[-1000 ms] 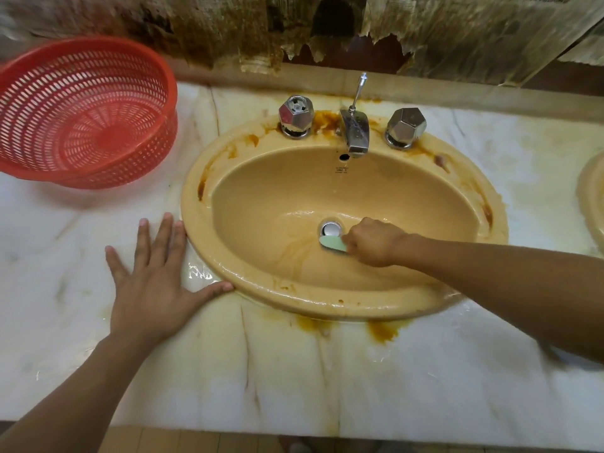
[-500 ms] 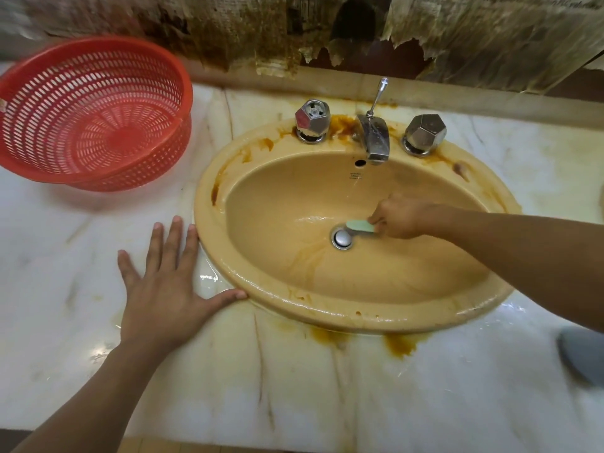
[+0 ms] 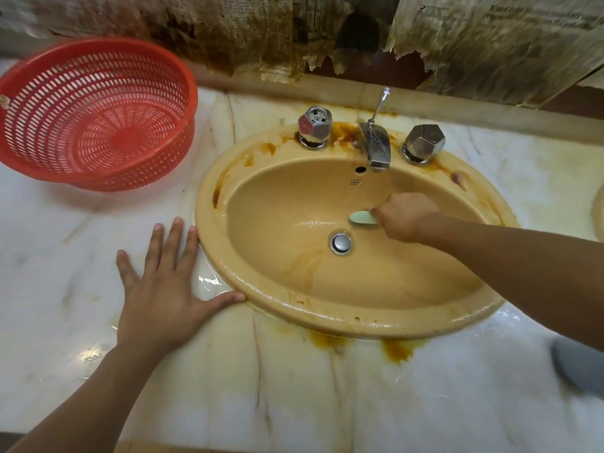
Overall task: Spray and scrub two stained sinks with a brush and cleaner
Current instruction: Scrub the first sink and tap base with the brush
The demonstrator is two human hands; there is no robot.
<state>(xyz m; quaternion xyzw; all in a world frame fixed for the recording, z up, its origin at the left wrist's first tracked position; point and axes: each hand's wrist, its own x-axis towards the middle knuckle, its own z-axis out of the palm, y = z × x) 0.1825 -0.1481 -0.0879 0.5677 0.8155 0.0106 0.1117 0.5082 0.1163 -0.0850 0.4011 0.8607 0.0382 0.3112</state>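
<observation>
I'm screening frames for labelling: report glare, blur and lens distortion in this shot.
Head view: glare glints on the wet marble counter beside the left hand and along the front rim of the sink; the red basket is smeared at its left edge; the right hand and green brush look slightly soft; the corners look stretched, wide-angle distortion.

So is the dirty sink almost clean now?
Not yet. The sink has a wet rim, so cleaning has begun. The right hand holds a green brush against the bowl above the drain; the left hand rests on the counter. Brown stains remain by the taps, plus a streak in the bowl. The second sink barely shows.
</observation>
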